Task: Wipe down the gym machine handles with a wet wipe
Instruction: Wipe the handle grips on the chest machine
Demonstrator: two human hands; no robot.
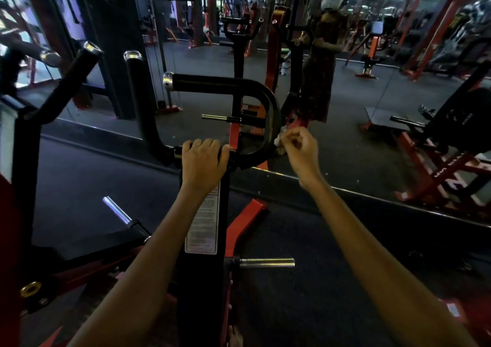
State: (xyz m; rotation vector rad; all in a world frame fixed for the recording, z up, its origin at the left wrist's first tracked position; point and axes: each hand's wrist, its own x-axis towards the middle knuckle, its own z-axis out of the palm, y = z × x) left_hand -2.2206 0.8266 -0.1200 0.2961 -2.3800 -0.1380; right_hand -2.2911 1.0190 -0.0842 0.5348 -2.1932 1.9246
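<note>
A black curved handle bar (pixel 239 85) with a chrome end cap loops over the top of a black and red gym machine in the middle of the view. My left hand (pixel 203 162) grips the machine's cross bar just left of the loop's base. My right hand (pixel 299 148) pinches a small crumpled white wet wipe (pixel 279 140) and holds it against the lower right bend of the curved bar. Most of the wipe is hidden by my fingers.
Two more black handles with chrome caps (pixel 91 47) (pixel 132 55) rise at the left. Chrome weight pegs (pixel 267 262) (pixel 117 210) stick out from the frame below. A wall mirror (pixel 345 86) ahead reflects a person and red machines. Another red machine (pixel 451 160) stands at the right.
</note>
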